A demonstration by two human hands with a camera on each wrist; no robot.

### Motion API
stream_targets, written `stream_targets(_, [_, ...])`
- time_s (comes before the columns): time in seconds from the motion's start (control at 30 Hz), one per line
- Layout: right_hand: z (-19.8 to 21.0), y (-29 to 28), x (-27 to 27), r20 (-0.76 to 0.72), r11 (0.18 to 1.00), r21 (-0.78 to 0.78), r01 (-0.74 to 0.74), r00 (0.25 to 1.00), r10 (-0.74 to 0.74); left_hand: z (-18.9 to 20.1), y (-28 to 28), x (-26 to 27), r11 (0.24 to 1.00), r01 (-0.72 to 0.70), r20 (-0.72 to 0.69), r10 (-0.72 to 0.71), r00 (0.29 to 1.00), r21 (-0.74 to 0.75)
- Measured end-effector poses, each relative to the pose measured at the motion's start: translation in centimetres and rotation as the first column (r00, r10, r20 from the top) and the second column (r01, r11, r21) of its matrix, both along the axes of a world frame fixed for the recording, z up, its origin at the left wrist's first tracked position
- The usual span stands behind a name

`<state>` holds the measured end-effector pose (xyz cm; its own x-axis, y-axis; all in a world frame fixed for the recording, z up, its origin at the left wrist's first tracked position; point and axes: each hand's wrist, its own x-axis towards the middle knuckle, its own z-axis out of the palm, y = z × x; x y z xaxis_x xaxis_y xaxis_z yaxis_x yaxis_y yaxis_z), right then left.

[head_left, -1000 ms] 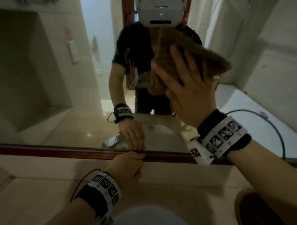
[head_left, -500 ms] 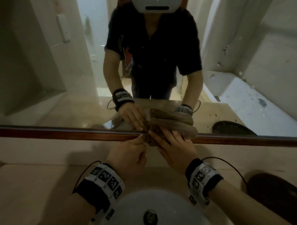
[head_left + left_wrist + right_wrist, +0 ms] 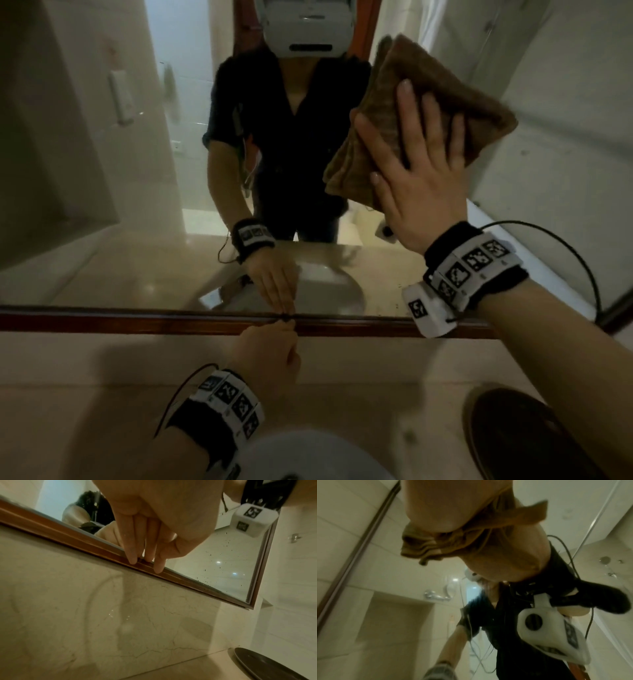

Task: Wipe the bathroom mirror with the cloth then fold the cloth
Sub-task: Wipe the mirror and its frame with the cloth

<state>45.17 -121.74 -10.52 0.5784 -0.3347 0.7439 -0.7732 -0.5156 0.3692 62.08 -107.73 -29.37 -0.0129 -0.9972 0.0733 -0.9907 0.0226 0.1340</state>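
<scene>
Wiping the mirror (image 3: 102, 171) with the brown cloth (image 3: 442, 99) – right hand (image 3: 418, 174) high on the glass, left hand (image 3: 270, 356) down at the frame (image 3: 102, 320).

Right hand's fingers (image 3: 409, 120) spread wide and straight, pressing the folded, bunched cloth flat against the upper right part of the glass; in the right wrist view, cloth (image 3: 471, 534) crumpled under the palm, edges hanging loose below it. Left hand's fingers (image 3: 132, 550) straight and close together, 3 tips touching the wooden frame's (image 3: 68, 539) bottom rail – holding nothing. Dark specks on the glass near the lower right corner. Below, a pale stone bench (image 3: 85, 428) with a white basin (image 3: 308, 455) near the bottom edge and a dark dish (image 3: 524, 438) to the right.
</scene>
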Motion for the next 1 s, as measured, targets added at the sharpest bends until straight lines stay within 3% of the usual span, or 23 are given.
stream_targets(0.13, [-6.8,-0.5,0.4,0.097,0.999,0.008,-0.053,0.994,0.052,-1.2,0.1,-0.4,0.988,-0.077,-0.071,0.068,0.995,-0.132])
stream_targets(0.2, [-12.9,-0.9,-0.7,0.045,0.996,0.039,-0.077,0.996,0.075,-2.4,-0.2,-0.8,0.966,-0.032,-0.078,0.012,0.997,-0.258])
stream_targets(0.3, [-21.5,-1.1,-3.8,-0.123,0.989,0.122,-0.087,0.987,0.102,-4.0,-1.2,-3.0,0.953,0.008,-0.108,-0.043,0.993,-0.304])
stream_targets(0.4, [-24.2,-1.1,-5.6,-0.141,0.974,0.207,-0.095,0.982,0.126,-5.6,-2.2,-5.2,0.946,0.067,-0.120,-0.110,0.987,-0.318])
stream_targets(0.6, [-18.6,-3.3,-8.1,-0.206,0.968,0.133,-0.215,0.949,0.239,-4.9,-3.4,-8.2,0.940,0.139,-0.105,-0.179,0.978,-0.311])
stream_targets(0.77, [-4.8,-4.9,-9.5,-0.059,0.983,-0.097,-0.154,0.987,0.148,-3.2,-4.1,-10.2,0.983,0.123,-0.084,-0.136,0.987,-0.137])
stream_targets(0.87, [3.3,-5.5,-10.0,0.034,0.989,-0.132,-0.071,0.997,0.076,-3.0,-4.4,-11.1,0.983,0.079,-0.072,-0.092,0.993,-0.163])
stream_targets(0.93, [5.0,-5.8,-10.2,0.074,0.986,-0.158,-0.049,0.995,0.061,-3.6,-4.6,-11.1,0.982,0.033,-0.125,-0.057,0.991,-0.188])
stream_targets(1.0, [3.6,-5.9,-10.2,0.100,0.980,-0.188,-0.062,0.992,0.081,-4.6,-4.7,-11.1,0.979,-0.011,-0.162,-0.023,0.987,-0.206])
